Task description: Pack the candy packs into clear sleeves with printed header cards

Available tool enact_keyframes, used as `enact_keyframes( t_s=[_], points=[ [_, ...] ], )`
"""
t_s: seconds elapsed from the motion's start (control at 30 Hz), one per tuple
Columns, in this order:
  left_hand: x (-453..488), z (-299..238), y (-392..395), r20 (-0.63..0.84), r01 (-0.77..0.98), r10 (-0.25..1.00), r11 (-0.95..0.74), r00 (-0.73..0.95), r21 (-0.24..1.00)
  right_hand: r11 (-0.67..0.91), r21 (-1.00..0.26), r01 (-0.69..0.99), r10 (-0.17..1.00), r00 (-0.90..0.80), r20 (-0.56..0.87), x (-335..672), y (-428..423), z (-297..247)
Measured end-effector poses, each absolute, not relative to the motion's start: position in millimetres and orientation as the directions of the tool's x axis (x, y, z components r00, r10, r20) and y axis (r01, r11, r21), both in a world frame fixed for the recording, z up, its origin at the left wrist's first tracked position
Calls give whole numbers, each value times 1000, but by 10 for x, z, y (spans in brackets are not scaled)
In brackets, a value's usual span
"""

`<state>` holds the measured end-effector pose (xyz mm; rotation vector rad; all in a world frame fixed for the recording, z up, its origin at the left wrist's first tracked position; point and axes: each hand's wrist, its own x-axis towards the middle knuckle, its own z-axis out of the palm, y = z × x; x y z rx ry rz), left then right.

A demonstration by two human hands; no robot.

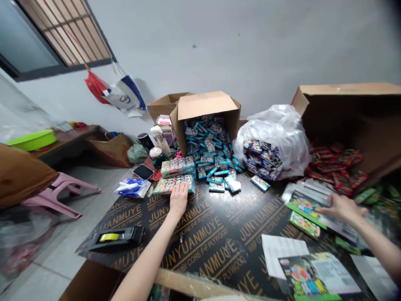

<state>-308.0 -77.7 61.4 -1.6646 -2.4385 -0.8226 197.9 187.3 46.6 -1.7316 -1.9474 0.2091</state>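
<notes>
My left hand (179, 197) lies on the near row of small colourful boxes (166, 185), its fingers stretched forward over the top. Behind that row sits a second wrapped row of boxes (177, 166). On the right, my right hand (343, 209) has its thumb across a printed packet with a green edge (305, 205) and grips it by its right side; its other fingers are partly hidden. Just in front of this packet lies a small green box (305, 224). Another printed green-edged packet (302, 274) rests near the front edge, partly over a white sheet (277, 246).
Blue boxes spill from a cardboard carton (206, 104). Beside it are purple packs (263, 159) in a clear bag (278, 125), and red packs (338, 165) in a larger carton (347, 90). A tape dispenser (117, 238), phone (143, 171) and blue-white packet (133, 187) lie left.
</notes>
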Motion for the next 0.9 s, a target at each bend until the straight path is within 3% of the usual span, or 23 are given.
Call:
enact_keyframes(
  t_s=[0.13, 0.23, 0.33, 0.4, 0.47, 0.53, 0.6, 0.7, 0.8, 0.9],
  points=[
    [-3102, 556, -658, 352, 878, 840, 264, -413, 400, 262, -485, 834, 954, -149, 260, 2014, 1915, 639],
    [-3017, 647, -661, 353, 866, 834, 259, -424, 427, 252, -488, 836, 953, -128, 273, 2065, 1807, 909],
    [-2668, 793, -709, 327, 758, 831, 162, -451, 632, 235, -546, 804, 940, -44, 340, 1902, 1452, 1226],
    [-2279, 895, -731, 232, 540, 869, 47, -437, 840, 230, -679, 697, 955, -28, 296, 1569, 1071, 1368],
    [-1840, 983, -725, 94, 184, 943, -35, -319, 982, 175, -903, 393, 981, -153, 123, 1091, 636, 1380],
    [-1453, 1047, -696, 24, -267, 986, -67, -163, 961, -9, -982, 189, 928, -363, -78, 592, 240, 1258],
    [-1196, 1089, -675, -49, -608, 998, 19, -32, 794, -59, -982, 181, 879, -457, -137, 212, -28, 1074],
    [-1085, 1111, -723, -168, -778, 985, 125, 25, 616, 243, -899, 364, 944, -302, 133, -5, -145, 891],
    [-1154, 1076, -843, -321, -739, 946, 251, 50, 625, 512, -748, 423, 859, -237, 455, 54, -79, 940],
    [-1217, 1009, -929, -361, -638, 929, 324, 77, 699, 590, -729, 347, 801, -361, 477, 120, -8, 1097]
  ],
)
